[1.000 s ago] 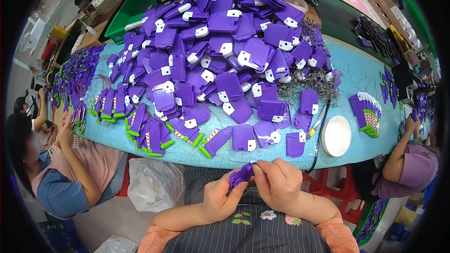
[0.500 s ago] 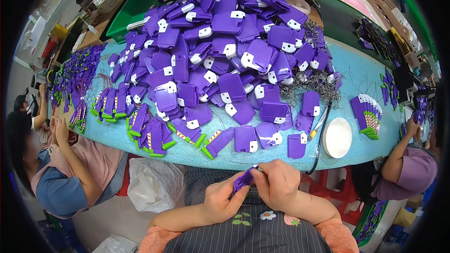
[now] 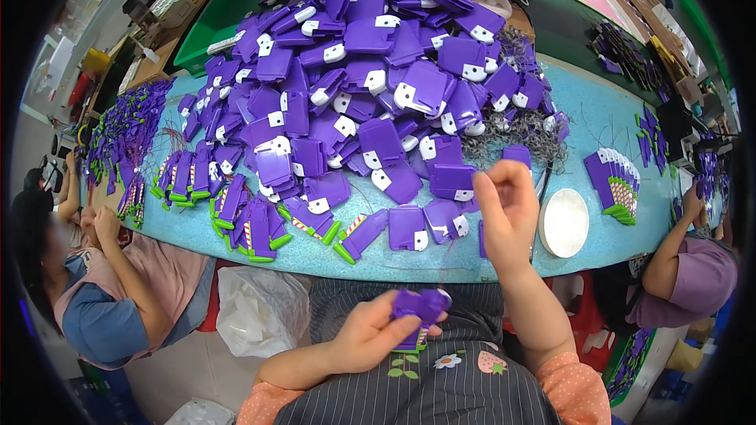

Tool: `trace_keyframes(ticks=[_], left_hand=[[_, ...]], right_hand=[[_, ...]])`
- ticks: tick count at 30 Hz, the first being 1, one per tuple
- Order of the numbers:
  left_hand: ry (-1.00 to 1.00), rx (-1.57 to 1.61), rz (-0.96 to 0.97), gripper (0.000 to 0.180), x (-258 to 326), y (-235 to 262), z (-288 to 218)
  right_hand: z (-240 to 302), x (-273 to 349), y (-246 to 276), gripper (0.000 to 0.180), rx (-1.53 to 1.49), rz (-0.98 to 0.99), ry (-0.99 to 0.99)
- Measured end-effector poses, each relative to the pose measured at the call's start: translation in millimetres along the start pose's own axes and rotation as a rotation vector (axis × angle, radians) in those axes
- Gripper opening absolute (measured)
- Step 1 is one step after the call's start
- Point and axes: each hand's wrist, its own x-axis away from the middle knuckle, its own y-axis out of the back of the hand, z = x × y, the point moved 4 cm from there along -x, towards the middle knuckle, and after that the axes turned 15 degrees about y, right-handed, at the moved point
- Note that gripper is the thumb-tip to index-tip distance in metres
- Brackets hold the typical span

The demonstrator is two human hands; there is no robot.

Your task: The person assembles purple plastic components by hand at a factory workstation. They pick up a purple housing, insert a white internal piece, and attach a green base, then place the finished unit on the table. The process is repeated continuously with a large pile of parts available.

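Note:
My left hand (image 3: 366, 338), low in front of my apron, is closed around a purple plastic piece (image 3: 419, 306). A small light tip shows at the piece's right end, and a striped, green-edged part shows beneath it. My right hand (image 3: 510, 216) is raised over the table's front edge, with fingers curled and the thumb close to the index finger. Anything between those fingertips is too small to make out. Beside this hand lie flat purple panels with white corners (image 3: 408, 228). To their left rests a purple piece with green ends and a striped strip (image 3: 362, 238).
A large heap of purple panels (image 3: 366, 35) covers the blue table (image 3: 579, 98). Dark wires (image 3: 520, 130) lie at its right. Nearby are a white round dish (image 3: 565, 223) and a fanned stack of panels (image 3: 613, 186). Co-workers sit left (image 3: 130, 283) and right (image 3: 681, 283).
My hands have parted. The right one has moved up and forward over the table, while the left keeps the purple piece, now turned and lower. The view has shifted slightly.

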Motion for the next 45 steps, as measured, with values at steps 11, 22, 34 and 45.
trace_keyframes(ticks=[11,22,34,45], left_hand=[[-0.720,-0.963,-0.695,0.035,-7.1,-0.8,-16.3],[-0.348,0.034,-0.306,0.032,-21.0,-5.6,8.7],[-0.165,0.265,-0.074,0.032,-27.9,5.5,3.5],[-0.179,0.305,-0.182,0.030,-19.9,22.5,12.1]], right_hand=[[47.0,67.2,-21.5,0.025,-0.064,0.436,-0.002],[35.1,97.4,-28.6,0.012,-0.593,0.210,-0.502],[5.8,-35.2,29.2,0.016,0.935,0.283,0.344],[17.3,-50.7,46.8,0.006,0.397,0.311,0.120]])
